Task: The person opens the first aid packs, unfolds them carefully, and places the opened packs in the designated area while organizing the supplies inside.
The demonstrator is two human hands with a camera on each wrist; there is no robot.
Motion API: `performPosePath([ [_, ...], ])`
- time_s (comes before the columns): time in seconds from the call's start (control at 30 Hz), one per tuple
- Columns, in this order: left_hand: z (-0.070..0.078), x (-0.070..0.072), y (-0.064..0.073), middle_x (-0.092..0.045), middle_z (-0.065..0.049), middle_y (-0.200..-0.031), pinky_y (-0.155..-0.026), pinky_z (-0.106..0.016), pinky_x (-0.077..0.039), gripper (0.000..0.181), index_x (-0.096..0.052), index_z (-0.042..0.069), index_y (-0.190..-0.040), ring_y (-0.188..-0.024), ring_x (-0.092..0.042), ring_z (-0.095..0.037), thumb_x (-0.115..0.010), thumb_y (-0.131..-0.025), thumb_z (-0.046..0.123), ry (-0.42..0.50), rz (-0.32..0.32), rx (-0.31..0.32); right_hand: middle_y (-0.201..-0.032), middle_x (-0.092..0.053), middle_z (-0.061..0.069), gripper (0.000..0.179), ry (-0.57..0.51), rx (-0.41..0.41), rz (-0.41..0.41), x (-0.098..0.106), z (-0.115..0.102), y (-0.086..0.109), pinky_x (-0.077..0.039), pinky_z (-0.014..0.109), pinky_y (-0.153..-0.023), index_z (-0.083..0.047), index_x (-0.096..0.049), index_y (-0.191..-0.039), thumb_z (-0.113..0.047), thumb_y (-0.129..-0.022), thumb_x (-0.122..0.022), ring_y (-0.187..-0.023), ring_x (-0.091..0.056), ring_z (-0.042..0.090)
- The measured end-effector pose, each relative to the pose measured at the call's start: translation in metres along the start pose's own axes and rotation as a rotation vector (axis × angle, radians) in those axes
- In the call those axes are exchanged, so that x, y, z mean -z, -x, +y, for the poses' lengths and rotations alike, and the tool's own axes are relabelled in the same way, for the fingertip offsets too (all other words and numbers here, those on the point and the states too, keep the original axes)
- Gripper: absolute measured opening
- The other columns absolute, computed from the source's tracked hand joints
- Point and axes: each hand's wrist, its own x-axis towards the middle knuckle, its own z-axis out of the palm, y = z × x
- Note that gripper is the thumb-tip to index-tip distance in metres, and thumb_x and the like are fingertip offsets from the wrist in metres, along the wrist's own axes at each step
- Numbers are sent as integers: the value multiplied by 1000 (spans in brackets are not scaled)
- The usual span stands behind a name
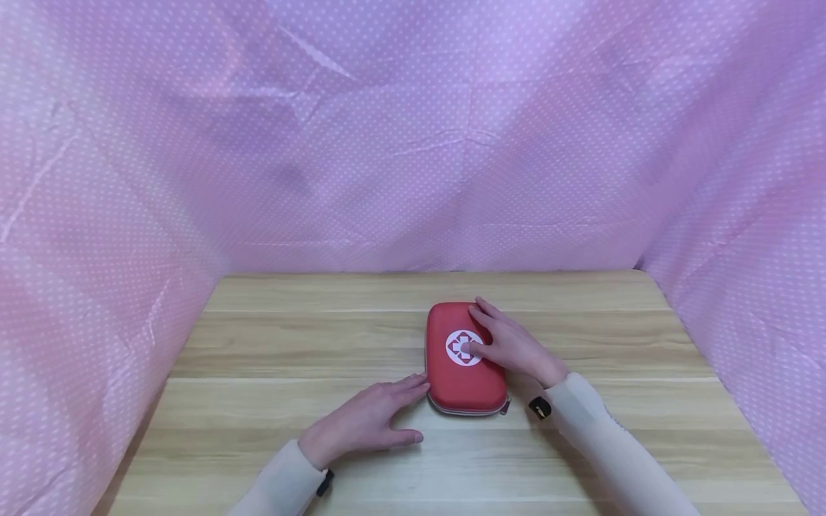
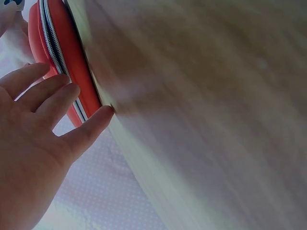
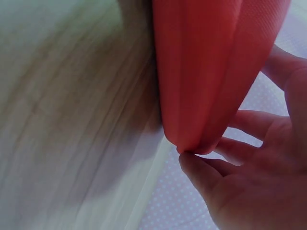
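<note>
A red zippered first-aid case (image 1: 454,390) with a white round cross emblem lies flat on the wooden table. My right hand (image 1: 516,351) rests over its right side, thumb on the emblem and fingers spread toward the far right corner. From the right wrist view, the fingertips of that hand (image 3: 259,167) meet the end of the smooth red side (image 3: 201,72). At the case's left edge, my left hand (image 1: 364,419) reaches in with fingers extended and its thumb held apart over the table. A silver zipper (image 2: 55,45) runs along the side beside these left fingers.
The light wood-grain table (image 1: 290,344) spreads around the case. Pink polka-dot cloth (image 1: 413,143) hangs behind it and along both sides. At the case's near right corner is the zipper pull (image 1: 505,406). Black bands show at both wrists.
</note>
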Motion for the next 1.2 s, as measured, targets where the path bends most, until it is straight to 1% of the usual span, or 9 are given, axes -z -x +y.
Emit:
performPosePath([
  [0.13, 0, 2, -2, -39, -1, -164, -116, -45, -42, 77, -43, 16, -159, -149, -40, -21, -73, -95, 47, 20, 2, 15, -170, -21, 17, 86, -11, -4, -5, 1, 3, 1, -37, 62, -114, -3, -36, -160, -44, -95, -74, -149, -32, 46],
  [0.2, 0, 4, -4, -42, 0, -163, -116, -45, -40, 78, -42, 18, -160, -149, -41, -22, -73, -95, 47, 46, 23, 41, -170, -21, 18, 86, -8, 2, -1, 1, 5, 2, -37, 62, -115, -2, -36, -160, -44, -95, -73, -150, -32, 46],
  [0.3, -2, 8, -9, -46, -2, -160, -117, -48, -39, 78, -43, 17, -159, -148, -42, -24, -73, -94, 48, 91, 94, 92, -170, -21, 18, 84, -10, 2, 16, 2, 6, 4, -37, 61, -116, -3, -37, -159, -44, -96, -72, -152, -29, 44],
  [0.4, -5, 11, -19, -47, -6, -159, -117, -52, -39, 79, -43, 14, -158, -147, -41, -28, -70, -95, 53, 117, 177, 145, -170, -22, 17, 81, 6, 11, 49, 2, 4, 9, -34, 60, -117, -4, -38, -159, -45, -97, -70, -153, -26, 43],
  [0.53, -12, 13, -36, -38, -10, -164, -120, -57, -31, 87, -38, 9, -161, -153, -30, -32, -64, -95, 61, 116, 231, 216, -169, -27, 17, 78, 87, 51, 88, -1, 0, 17, -30, 63, -118, -5, -40, -159, -50, -100, -64, -152, -24, 47],
  [0.7, -19, 14, -53, -25, -13, -170, -123, -64, -17, 92, -34, 4, -161, -158, -13, -37, -53, -97, 67, 77, 227, 292, -168, -28, 16, 78, 187, 93, 110, -6, -4, 29, -26, 64, -120, -7, -41, -159, -53, -99, -63, -152, -24, 48],
  [0.87, -23, 11, -60, -21, -15, -171, -121, -69, -12, 93, -35, 2, -160, -158, -8, -39, -50, -98, 69, 65, 202, 336, -168, -29, 16, 82, 223, 108, 111, -9, -5, 40, -27, 67, -118, -7, -42, -158, -55, -96, -67, -152, -24, 49],
  [1.03, -22, 9, -64, -20, -15, -171, -121, -71, -11, 93, -35, 1, -160, -158, -9, -40, -47, -99, 69, 52, 168, 340, -169, -27, 16, 86, 244, 118, 91, -10, -2, 46, -28, 66, -118, -8, -41, -159, -59, -94, -67, -153, -23, 47],
  [1.2, -18, 8, -68, -21, -13, -171, -121, -71, -11, 91, -35, 3, -160, -158, -9, -39, -47, -99, 70, 49, 141, 317, -168, -26, 17, 87, 234, 127, 64, -10, 0, 49, -30, 63, -119, -8, -41, -159, -60, -95, -66, -153, -24, 45],
])
